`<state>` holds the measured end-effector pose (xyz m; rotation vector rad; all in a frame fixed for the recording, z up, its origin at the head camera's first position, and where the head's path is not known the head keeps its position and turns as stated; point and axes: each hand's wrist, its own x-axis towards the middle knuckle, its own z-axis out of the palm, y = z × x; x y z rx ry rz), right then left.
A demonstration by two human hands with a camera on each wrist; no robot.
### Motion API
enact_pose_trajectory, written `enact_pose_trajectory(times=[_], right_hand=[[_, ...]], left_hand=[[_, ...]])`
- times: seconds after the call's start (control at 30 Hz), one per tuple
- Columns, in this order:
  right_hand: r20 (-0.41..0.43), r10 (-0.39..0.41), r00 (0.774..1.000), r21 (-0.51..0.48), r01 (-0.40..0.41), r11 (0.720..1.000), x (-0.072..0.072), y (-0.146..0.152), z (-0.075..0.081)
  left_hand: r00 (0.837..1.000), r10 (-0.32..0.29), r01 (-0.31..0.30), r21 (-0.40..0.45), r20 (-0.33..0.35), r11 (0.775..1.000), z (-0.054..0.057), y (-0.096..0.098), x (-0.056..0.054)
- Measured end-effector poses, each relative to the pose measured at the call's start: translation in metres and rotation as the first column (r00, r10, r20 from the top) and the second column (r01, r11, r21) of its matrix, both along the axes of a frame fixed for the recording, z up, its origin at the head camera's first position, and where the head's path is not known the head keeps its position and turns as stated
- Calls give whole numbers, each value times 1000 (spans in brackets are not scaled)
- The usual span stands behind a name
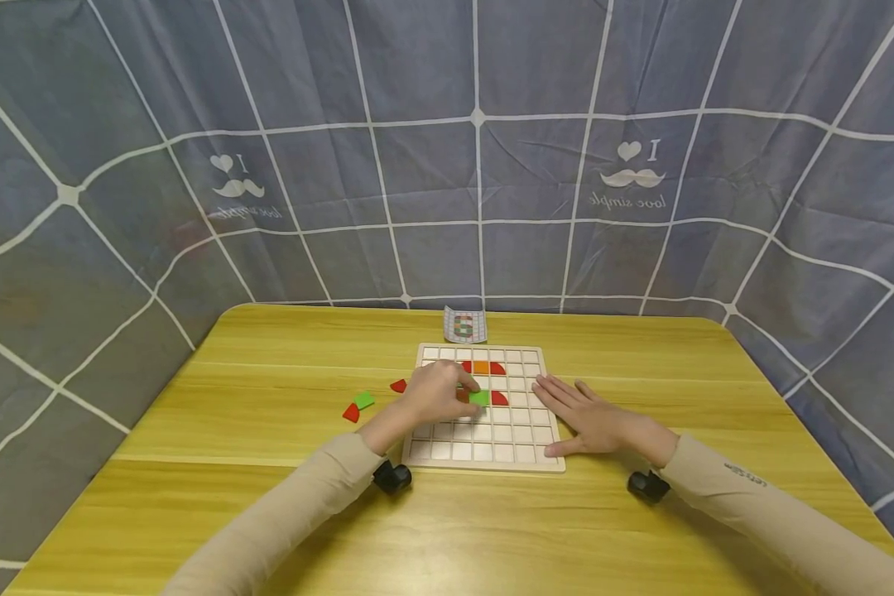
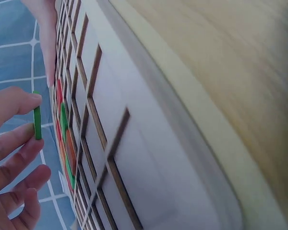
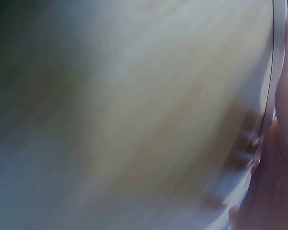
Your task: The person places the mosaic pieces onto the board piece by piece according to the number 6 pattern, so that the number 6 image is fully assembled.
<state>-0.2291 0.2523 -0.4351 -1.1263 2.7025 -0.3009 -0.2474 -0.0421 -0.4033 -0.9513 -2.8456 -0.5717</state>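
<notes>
A thin, bright green tile (image 2: 37, 119), flat-sided, is above the middle of the pale gridded board (image 1: 514, 454), pinched by the left hand (image 1: 435, 393), which hides some cells and coloured pieces. The right hand (image 1: 596, 420) lies with fingers extended on the board's right edge. Left on the worktop (image 1: 268, 430) lie a green square (image 1: 364, 401) and red pieces (image 1: 351, 412); a patterned card (image 1: 465, 326) sits beyond the far edge.

Free passage: yellow wood-grain tabletop (image 1: 517, 526) between two black wrist cameras (image 1: 392, 478), before the pale gridded wooden board (image 1: 505, 453). Obstacles: the person's left hand (image 1: 438, 393) over the board, right hand (image 1: 594, 420) at its right edge.
</notes>
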Motion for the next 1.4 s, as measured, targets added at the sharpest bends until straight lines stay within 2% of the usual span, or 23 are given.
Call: enact_pose_trajectory(times=[0.1,0.27,0.5,0.73,1.1,1.4], right_hand=[[4,5,1000,-11,-5,1000,1,-2,2],[7,-2,1000,27,2,1000,1,-3,5],[18,-22,1000,72,21,997,-1,-4,5],[33,-22,999,63,19,998,-1,-5,5],[26,-13,1000,52,12,999,0,-3,4],[28,-22,999,64,20,998,-1,-2,4]], left_hand=[[1000,-1,1,-16,-1,1000,1,4,-1],[1000,-26,26,-38,-1,999,3,12,-3],[997,-49,52,-60,60,997,4,20,-2],[995,-43,50,-75,89,996,-1,24,0],[991,-73,82,-81,108,993,-8,31,0],[992,-61,72,-102,109,992,-7,36,0]])
